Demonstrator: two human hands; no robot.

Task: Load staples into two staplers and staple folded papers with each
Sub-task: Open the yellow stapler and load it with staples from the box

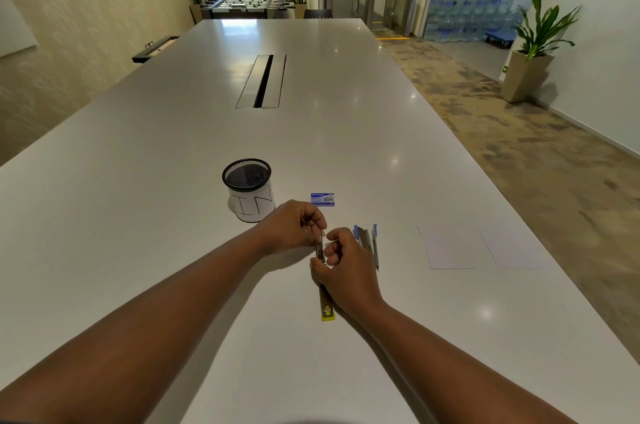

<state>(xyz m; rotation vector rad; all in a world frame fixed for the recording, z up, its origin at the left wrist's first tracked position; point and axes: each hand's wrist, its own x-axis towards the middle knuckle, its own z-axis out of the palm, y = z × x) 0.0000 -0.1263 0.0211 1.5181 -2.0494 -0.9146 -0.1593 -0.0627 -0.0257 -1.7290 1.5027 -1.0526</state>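
Stapler (pixel 327 309) opened flat; yellow base

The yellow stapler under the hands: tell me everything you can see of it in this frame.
The yellow stapler lies opened out flat on the white table, its long axis running towards and away from the person. Its near end shows a yellow plastic tip around a grey metal strip; the far part looks like a metal staple channel. The right hand covers its middle, fingers curled about it, and the left hand pinches at its far end. Whether staples are inside cannot be told.
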